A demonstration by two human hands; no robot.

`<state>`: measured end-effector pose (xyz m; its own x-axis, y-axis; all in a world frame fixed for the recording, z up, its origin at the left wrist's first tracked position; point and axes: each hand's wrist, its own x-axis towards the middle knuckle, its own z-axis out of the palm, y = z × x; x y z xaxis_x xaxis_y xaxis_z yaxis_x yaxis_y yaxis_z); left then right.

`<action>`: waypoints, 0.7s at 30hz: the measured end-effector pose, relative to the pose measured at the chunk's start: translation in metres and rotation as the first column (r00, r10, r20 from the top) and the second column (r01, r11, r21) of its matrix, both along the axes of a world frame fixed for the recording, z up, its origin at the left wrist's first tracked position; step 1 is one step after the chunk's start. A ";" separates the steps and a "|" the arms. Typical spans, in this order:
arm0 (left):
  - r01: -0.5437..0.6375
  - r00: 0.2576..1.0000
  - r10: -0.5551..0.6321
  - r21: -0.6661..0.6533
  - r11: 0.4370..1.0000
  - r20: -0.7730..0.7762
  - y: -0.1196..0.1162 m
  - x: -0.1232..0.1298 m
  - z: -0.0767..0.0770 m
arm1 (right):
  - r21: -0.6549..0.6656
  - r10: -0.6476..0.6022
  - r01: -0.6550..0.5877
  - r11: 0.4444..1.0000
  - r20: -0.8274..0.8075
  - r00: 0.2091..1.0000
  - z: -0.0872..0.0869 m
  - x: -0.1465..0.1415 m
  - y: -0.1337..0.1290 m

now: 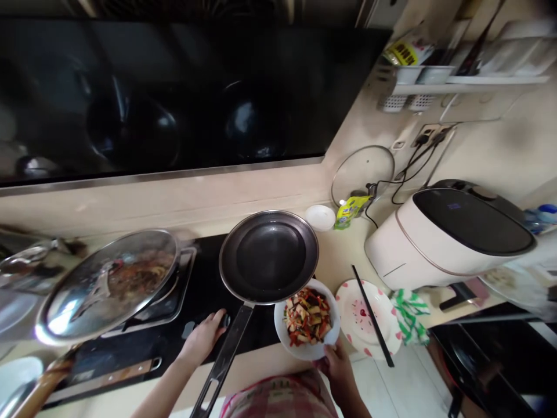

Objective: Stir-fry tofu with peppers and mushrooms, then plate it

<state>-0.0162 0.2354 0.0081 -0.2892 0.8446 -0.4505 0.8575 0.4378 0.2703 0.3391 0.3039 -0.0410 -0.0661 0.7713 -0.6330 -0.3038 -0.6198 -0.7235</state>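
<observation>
My right hand grips the rim of a white plate heaped with stir-fried vegetables, which overlaps the edge of a black nonstick frying pan. The pan sits empty on a black induction cooktop, its long handle pointing toward me. My left hand lies on the cooktop, fingers reaching toward a small black knob, with contact unclear. To the left, a glass lid covers a pot of dark food.
Black chopsticks lie across a pink-dotted plate beside a green-and-white cloth. A cream appliance stands right. A small white dish, yellow-green pouch and leaning glass lid line the wall.
</observation>
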 end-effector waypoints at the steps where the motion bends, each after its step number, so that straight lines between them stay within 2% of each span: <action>1: 0.017 1.000 -0.017 -0.015 1.000 -0.013 0.000 -0.001 -0.001 | -0.010 -0.013 0.013 1.000 -0.001 1.000 0.002 0.003 -0.002; 4: 0.052 0.999 -0.052 -0.034 0.998 -0.012 0.000 -0.003 -0.002 | -0.072 -0.092 0.092 0.993 0.004 0.996 0.007 0.021 -0.009; 7: 0.069 0.998 -0.070 -0.054 0.996 -0.008 0.001 -0.002 0.000 | -0.118 -0.134 0.139 0.983 0.051 0.990 0.013 0.051 -0.015; 10: 0.064 0.998 -0.064 -0.050 0.997 0.001 0.003 0.001 0.005 | -0.129 -0.157 0.168 0.977 0.088 0.984 0.028 0.082 -0.003; 13: 0.052 0.999 -0.053 -0.033 0.998 0.000 0.002 0.002 0.005 | -0.075 -0.209 0.217 0.973 0.099 0.973 0.049 0.097 0.029; 16: 0.035 0.999 -0.035 0.000 0.999 0.012 -0.002 -0.002 -0.003 | 0.035 -0.298 0.296 0.954 0.072 0.952 0.063 0.090 0.071; 21: -0.022 0.998 0.015 0.118 0.993 0.056 -0.009 -0.010 -0.026 | 0.134 -0.345 0.338 0.932 0.032 0.938 0.059 0.053 0.138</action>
<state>-0.0257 0.2265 -0.0178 -0.2828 0.8876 -0.3635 0.8318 0.4157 0.3680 0.3925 0.4418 0.0179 0.2466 0.8143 -0.5255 -0.4396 -0.3893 -0.8095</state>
